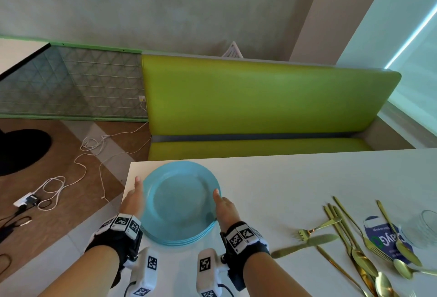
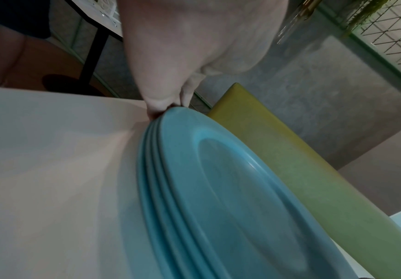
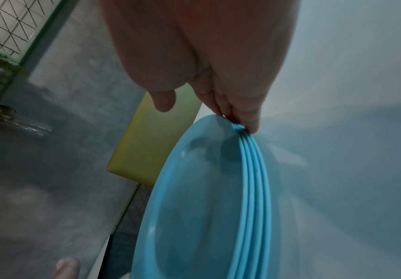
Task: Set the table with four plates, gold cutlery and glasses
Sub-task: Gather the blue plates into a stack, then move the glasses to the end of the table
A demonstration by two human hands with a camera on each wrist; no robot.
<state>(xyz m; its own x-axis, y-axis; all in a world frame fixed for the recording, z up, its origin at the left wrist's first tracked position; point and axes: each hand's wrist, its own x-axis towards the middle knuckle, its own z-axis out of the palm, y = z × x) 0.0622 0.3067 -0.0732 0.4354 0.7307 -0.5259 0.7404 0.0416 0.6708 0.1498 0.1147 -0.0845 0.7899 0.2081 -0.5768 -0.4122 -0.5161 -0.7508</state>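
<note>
A stack of several light blue plates [image 1: 179, 202] [image 2: 242, 188] [image 3: 194, 207] sits at the far left corner of the white table [image 1: 283, 178]. My left hand [image 1: 133, 198] [image 2: 168, 105] holds the stack's left rim, fingertips tucked at its edge. My right hand [image 1: 223, 207] [image 3: 230, 113] holds the right rim with its fingers against the stacked edges, its thumb just above the top plate. Gold cutlery [image 1: 350, 244] lies in a loose pile to the right, and a clear glass [image 1: 425, 228] stands at the right edge of the head view.
A green bench [image 1: 260, 100] runs along the table's far side. White cables and a power strip [image 1: 71, 178] lie on the floor to the left. A blue and white paper [image 1: 383, 237] lies under the cutlery.
</note>
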